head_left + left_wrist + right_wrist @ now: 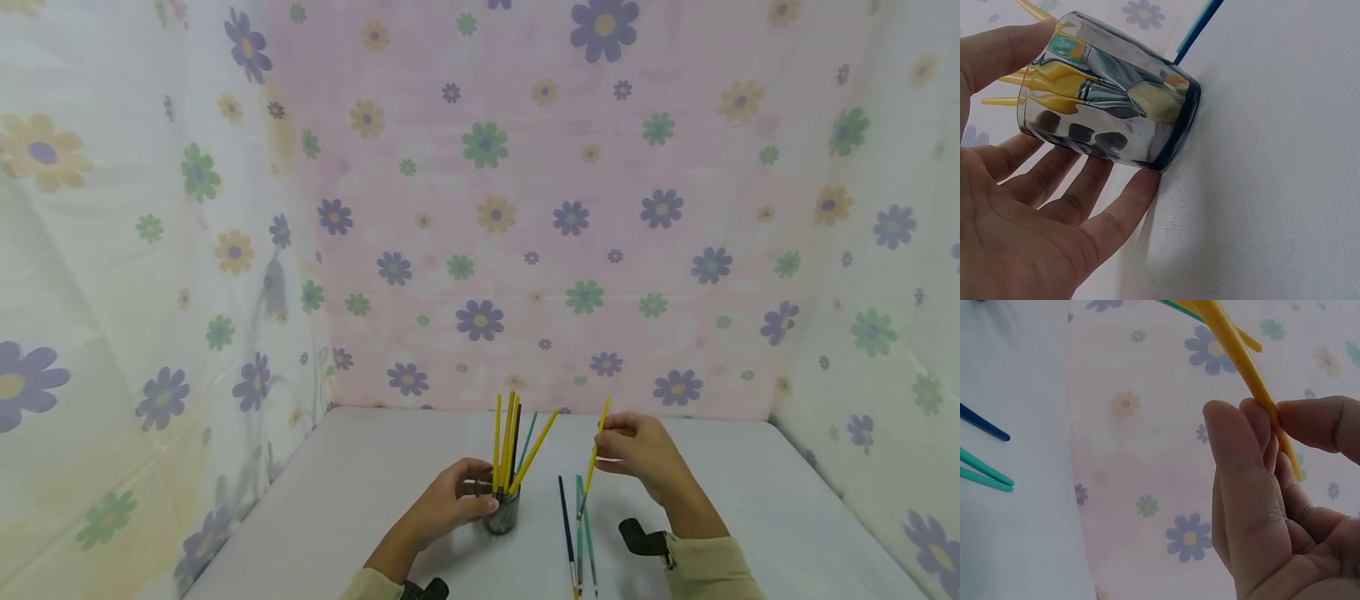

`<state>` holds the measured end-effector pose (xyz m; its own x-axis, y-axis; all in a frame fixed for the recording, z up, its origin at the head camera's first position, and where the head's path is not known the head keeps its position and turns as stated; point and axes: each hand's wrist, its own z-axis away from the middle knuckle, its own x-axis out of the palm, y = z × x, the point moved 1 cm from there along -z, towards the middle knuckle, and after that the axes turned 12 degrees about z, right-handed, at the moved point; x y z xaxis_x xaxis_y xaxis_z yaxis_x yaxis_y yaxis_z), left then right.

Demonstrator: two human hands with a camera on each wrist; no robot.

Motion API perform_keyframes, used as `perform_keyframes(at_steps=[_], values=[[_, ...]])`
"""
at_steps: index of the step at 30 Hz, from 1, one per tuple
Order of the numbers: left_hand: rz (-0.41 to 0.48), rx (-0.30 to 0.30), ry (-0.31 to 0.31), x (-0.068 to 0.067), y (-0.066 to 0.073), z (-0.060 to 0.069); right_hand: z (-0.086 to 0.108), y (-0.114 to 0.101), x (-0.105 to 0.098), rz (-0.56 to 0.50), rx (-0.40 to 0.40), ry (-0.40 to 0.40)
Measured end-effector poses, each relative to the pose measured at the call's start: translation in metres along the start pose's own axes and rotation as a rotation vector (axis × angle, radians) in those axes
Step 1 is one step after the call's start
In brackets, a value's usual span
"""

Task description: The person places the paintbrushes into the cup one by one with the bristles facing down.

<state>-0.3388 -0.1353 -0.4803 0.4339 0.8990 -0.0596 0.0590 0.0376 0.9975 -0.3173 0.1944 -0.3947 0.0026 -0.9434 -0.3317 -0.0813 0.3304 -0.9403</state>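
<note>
My left hand (450,502) grips a clear glass cup (502,520) by its side, thumb and fingers on opposite sides in the left wrist view. Several paintbrushes stand bristles down in the cup: yellow handles (497,442), a black one (516,442) and a teal one (528,437). One yellow brush leans right, towards the other hand. To the right of the cup, my right hand (647,457) pinches a yellow paintbrush (1244,365) near its handle end, between thumb and fingertips. That brush slants with its bristle end down, above the brushes on the table.
On the white table (420,567), a dark blue paintbrush (566,518) and teal paintbrushes (589,537) lie side by side between the hands. Flower-patterned sheets (525,275) enclose the table at the back and both sides.
</note>
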Motion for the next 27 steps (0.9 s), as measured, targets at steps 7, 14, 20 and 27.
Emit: perform_keyframes(at_steps=[7,14,20,27], values=[[-0.016,0.022,-0.010,-0.001,-0.002,-0.001,0.005,-0.015,0.005,-0.006,-0.051,0.046],[-0.005,0.009,0.011,0.000,-0.002,-0.002,0.008,-0.023,0.013,0.020,-0.099,0.123],[0.012,0.008,0.020,0.000,-0.002,-0.001,0.011,-0.026,0.024,0.004,-0.159,0.168],[0.055,0.017,0.013,0.000,-0.004,0.000,0.014,-0.025,0.039,-0.013,-0.240,0.181]])
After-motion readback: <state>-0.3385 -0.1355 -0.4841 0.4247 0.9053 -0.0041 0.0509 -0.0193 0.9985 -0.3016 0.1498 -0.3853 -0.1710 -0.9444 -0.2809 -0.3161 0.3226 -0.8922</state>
